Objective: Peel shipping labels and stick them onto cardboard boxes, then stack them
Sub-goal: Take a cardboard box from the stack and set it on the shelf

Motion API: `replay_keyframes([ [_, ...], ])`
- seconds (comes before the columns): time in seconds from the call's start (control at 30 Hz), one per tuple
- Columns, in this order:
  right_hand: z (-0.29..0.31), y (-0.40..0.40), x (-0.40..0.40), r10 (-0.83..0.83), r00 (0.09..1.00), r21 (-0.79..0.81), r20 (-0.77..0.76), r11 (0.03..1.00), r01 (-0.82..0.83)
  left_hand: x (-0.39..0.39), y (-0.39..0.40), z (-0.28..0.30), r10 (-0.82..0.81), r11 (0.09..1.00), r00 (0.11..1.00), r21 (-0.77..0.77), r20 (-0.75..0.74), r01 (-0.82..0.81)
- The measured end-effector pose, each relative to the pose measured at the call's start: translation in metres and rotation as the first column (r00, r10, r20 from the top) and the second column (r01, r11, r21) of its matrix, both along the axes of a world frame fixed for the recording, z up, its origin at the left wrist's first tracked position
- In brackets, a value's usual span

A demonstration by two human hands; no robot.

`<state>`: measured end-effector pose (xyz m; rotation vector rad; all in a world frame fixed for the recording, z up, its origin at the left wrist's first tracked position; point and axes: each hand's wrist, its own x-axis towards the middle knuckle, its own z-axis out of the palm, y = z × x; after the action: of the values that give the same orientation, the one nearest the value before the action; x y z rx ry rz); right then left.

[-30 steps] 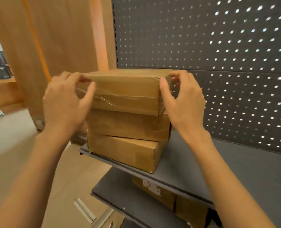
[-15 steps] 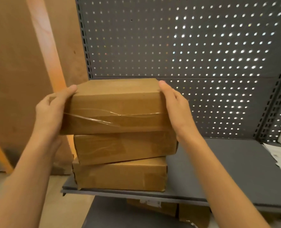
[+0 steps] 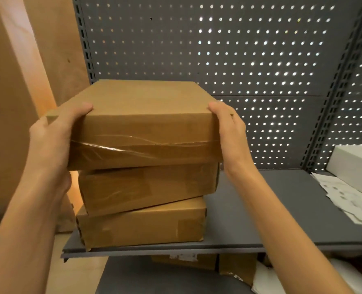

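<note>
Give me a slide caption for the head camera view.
Both hands, left hand and right hand, grip the top brown cardboard box of three stacked on a grey metal shelf.

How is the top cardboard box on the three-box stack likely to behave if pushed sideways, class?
The top box would probably slide rather than tip: it is wide and flat. It looks stiff, since its edges stay straight under both hands. The middle box sits askew, so the stack may shift.

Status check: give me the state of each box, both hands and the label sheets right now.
top box: taped, gripped at both sides, on the stack
middle box: skewed on the bottom one
bottom box: flat on shelf
left hand: gripping
right hand: gripping
label sheets: loose on shelf
</note>
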<state>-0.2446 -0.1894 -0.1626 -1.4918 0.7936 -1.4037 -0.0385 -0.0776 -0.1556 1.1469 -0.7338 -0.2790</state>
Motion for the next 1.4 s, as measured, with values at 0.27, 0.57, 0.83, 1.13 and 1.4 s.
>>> replay_keyframes([
  [0.27,0.000,0.000,-0.068,-0.117,0.986,-0.112,0.120,0.985,0.131,-0.062,-0.014,0.003,-0.115,0.992,0.989,-0.037,0.094,0.119],
  [0.57,-0.004,-0.019,-0.184,-0.182,0.970,-0.104,0.160,0.974,0.200,-0.177,-0.051,0.001,-0.140,0.988,0.979,-0.038,0.146,0.147],
  [0.83,-0.028,-0.057,-0.290,-0.156,0.987,-0.074,0.045,0.984,0.159,-0.271,-0.092,-0.034,-0.157,0.987,0.985,-0.005,0.068,0.158],
  [1.13,-0.085,-0.087,-0.330,-0.023,0.998,0.077,-0.059,0.997,0.027,-0.300,-0.110,-0.108,-0.131,0.975,0.985,0.193,0.116,0.108],
  [1.4,-0.129,-0.096,-0.318,0.038,0.996,0.229,-0.079,0.973,-0.019,-0.291,-0.111,-0.151,-0.151,0.941,0.987,0.314,0.055,0.126],
])
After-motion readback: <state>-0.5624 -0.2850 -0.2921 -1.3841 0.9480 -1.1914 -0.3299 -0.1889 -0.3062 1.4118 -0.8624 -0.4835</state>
